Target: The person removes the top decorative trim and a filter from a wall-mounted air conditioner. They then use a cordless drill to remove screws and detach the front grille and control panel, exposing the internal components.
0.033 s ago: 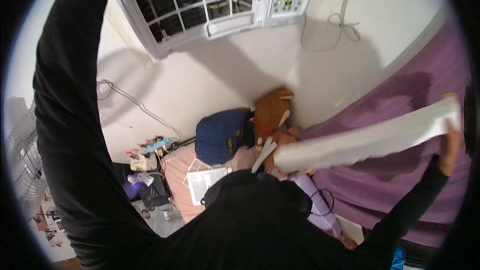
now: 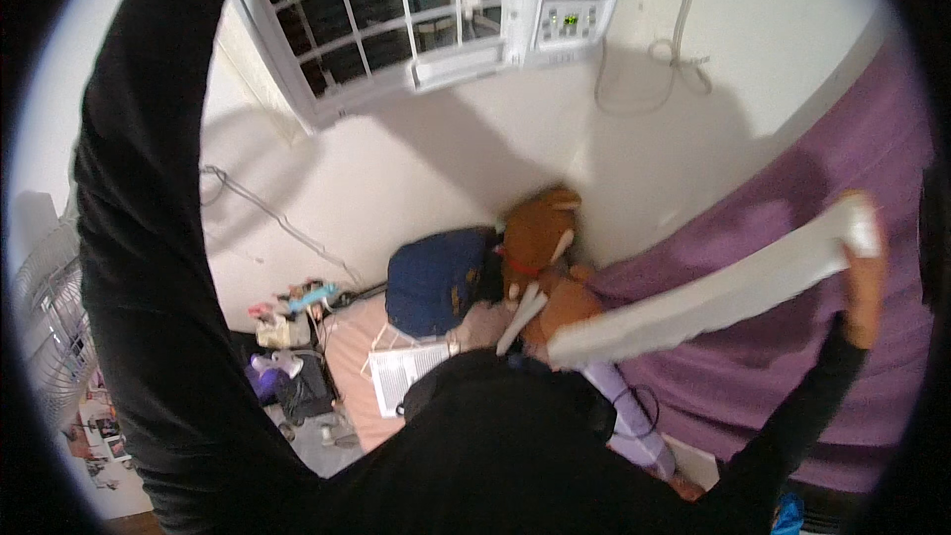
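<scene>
My right hand (image 2: 860, 282) is raised at the right in front of the purple curtain. Its fingers are closed on one end of a long white strip (image 2: 693, 292), whose material I cannot make out. The strip slants down to the left, and its far end is in front of a brown plush toy (image 2: 540, 233). My left arm (image 2: 144, 198) reaches up along the left side, with its hand beyond the upper edge. Above is a white air conditioner (image 2: 458, 67) with a dark gridded front and a lit control panel.
A white slatted panel (image 2: 396, 381) and a blue bag (image 2: 436, 277) lie on the pink-covered bed (image 2: 355, 352). A wire-caged fan (image 2: 50, 307) stands far left. Small items clutter a spot beside the bed. Cords hang on the wall, and a purple curtain (image 2: 713, 376) covers the right.
My right hand has moved left and slightly inward, carrying the white strip with it. The whole view has shifted slightly, so the wall and air conditioner sit a little lower.
</scene>
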